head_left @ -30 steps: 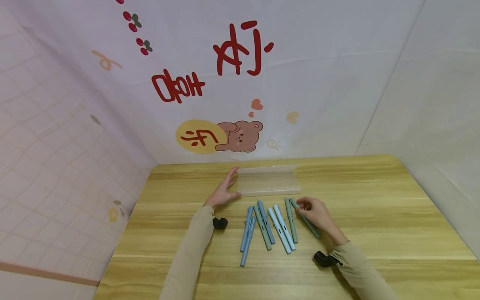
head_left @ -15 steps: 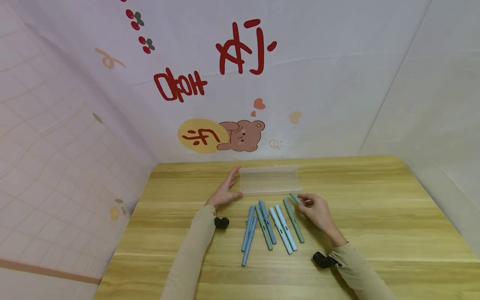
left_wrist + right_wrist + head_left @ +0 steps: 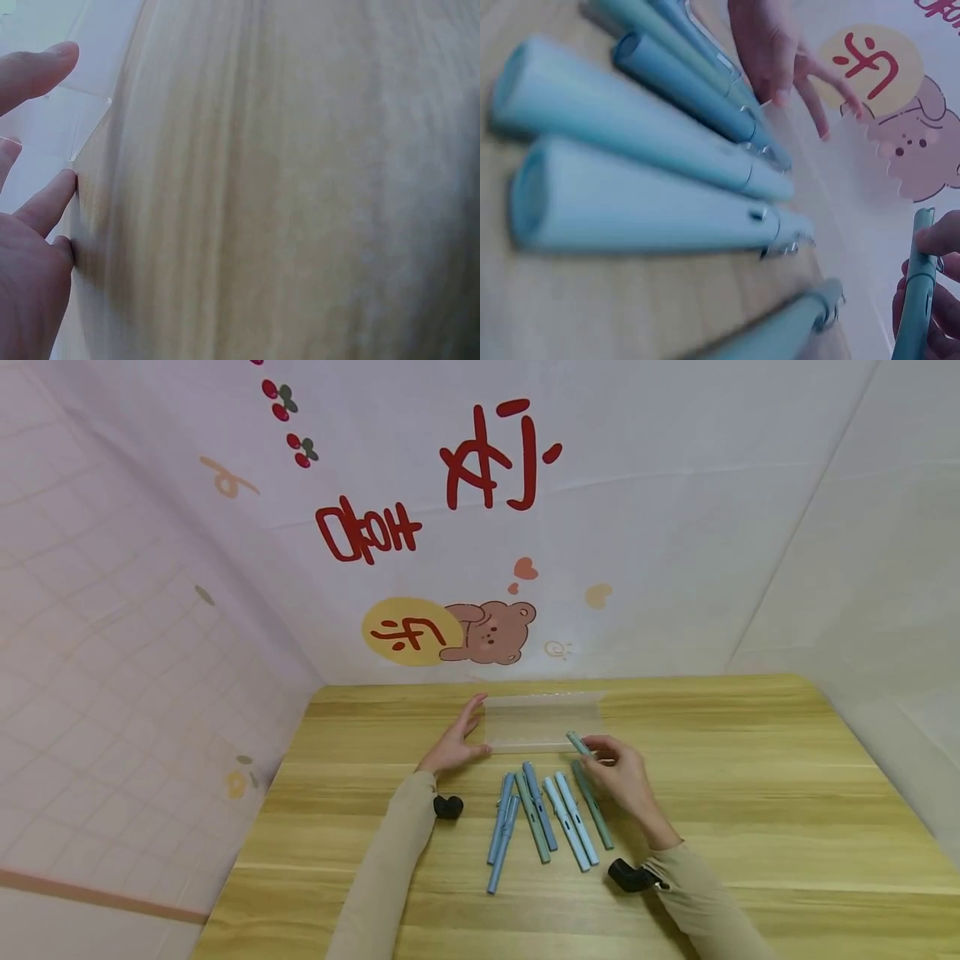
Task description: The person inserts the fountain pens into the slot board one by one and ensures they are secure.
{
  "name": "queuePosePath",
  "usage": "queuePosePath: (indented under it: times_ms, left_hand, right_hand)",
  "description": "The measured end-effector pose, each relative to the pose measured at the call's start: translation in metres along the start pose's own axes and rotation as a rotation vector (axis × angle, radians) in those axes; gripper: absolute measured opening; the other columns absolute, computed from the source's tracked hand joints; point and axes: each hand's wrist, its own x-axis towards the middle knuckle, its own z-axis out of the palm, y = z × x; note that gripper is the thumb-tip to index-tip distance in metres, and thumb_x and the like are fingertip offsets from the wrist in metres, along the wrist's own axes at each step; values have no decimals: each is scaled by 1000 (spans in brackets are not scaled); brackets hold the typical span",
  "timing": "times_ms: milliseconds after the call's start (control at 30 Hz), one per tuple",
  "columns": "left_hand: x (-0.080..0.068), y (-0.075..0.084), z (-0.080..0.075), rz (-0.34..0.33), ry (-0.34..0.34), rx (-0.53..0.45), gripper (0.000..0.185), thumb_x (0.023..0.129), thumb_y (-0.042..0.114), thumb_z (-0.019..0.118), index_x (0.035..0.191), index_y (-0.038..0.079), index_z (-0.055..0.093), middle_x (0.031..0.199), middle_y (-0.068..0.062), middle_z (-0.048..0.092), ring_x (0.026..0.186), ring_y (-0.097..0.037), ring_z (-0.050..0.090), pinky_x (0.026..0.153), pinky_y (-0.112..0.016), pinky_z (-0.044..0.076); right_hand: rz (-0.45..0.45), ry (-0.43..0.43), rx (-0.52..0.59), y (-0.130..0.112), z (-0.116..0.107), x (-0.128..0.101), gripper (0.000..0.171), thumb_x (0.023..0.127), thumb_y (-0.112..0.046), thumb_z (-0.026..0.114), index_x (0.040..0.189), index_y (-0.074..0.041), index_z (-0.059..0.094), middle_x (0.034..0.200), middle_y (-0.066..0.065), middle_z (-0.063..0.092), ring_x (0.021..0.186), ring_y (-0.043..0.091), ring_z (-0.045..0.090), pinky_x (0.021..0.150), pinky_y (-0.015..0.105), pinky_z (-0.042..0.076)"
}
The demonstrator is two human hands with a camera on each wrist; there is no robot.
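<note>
My right hand [image 3: 621, 774] pinches a green pen [image 3: 574, 742] between thumb and fingers, its capped end over the front right part of a clear plastic tray [image 3: 532, 724]. The right wrist view shows the held pen [image 3: 919, 300] tilted upright, its clip turned towards the fingers. My left hand [image 3: 454, 744] spreads thumb and fingers along the tray's left end; in the left wrist view fingertips [image 3: 66, 180] are right at its edge. Another green pen [image 3: 596, 814] lies below my right hand. Two light blue pens [image 3: 567, 827] lie beside it, then a green pen [image 3: 532, 818] among darker blue pens [image 3: 504, 839].
The wooden table [image 3: 750, 777] carries everything. Behind the tray rises a white cloth wall [image 3: 660, 527] with a printed bear [image 3: 495, 633] and red characters. A black wrist camera [image 3: 632, 876] sits on the right sleeve, another camera [image 3: 448, 807] on the left.
My right hand has lifted the outermost green pen from the table and carried it left and forward to the tray's front edge. My left hand stays at the tray's left end.
</note>
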Motion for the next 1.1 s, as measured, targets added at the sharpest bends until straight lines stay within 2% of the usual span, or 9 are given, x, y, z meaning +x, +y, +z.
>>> queuePosePath:
  times_ms: [133,300,433,600,767,1000,1100]
  left_hand:
    - [2,0,0,1,5,10,103,80,-11,71,156,27,13,160,-3,9,140,-40,23,109,-44,29]
    - [3,3,1,3,6,9,104,80,-10,71,154,37,14,160,-3,10,140,-40,23,109,-43,29]
    - [4,4,1,1,12,4,104,80,-11,71,154,37,15,160,-3,11,140,-40,23,109,-43,29]
    - [3,3,1,7,16,4,103,80,-10,71,155,31,15,160,-4,11,140,-40,22,109,-43,28]
    - [2,3,1,2,20,1,103,81,-11,71,155,32,14,160,-2,11,140,-39,23,110,-42,28]
    - [-9,27,0,62,-14,-71,97,80,-16,67,156,13,13,159,-19,8,137,-52,17,109,-57,22]
    - [-8,18,3,57,8,-62,99,80,-16,67,156,20,14,160,-12,9,139,-48,17,109,-54,23]
  right_hand:
    - [27,-15,52,-12,4,4,28,83,9,70,110,8,66,96,24,65,82,26,61,69,19,51]
    - [62,-39,119,-46,5,5,31,83,12,67,114,13,62,102,31,60,89,41,58,71,21,50]
    - [97,-50,147,-61,8,7,34,85,9,66,118,13,60,105,33,58,93,43,56,70,20,50]
    - [72,-31,155,-64,15,12,33,85,9,67,117,14,61,103,32,60,92,43,57,71,21,50]
    - [59,-13,203,-59,24,19,33,84,10,68,116,12,63,102,30,61,92,41,57,74,26,49]
    - [115,-36,228,-69,35,25,36,85,10,66,120,15,58,105,34,59,97,44,56,80,24,47]
    - [132,-42,240,-67,41,30,36,87,8,65,122,12,59,107,32,59,97,43,56,79,25,47]
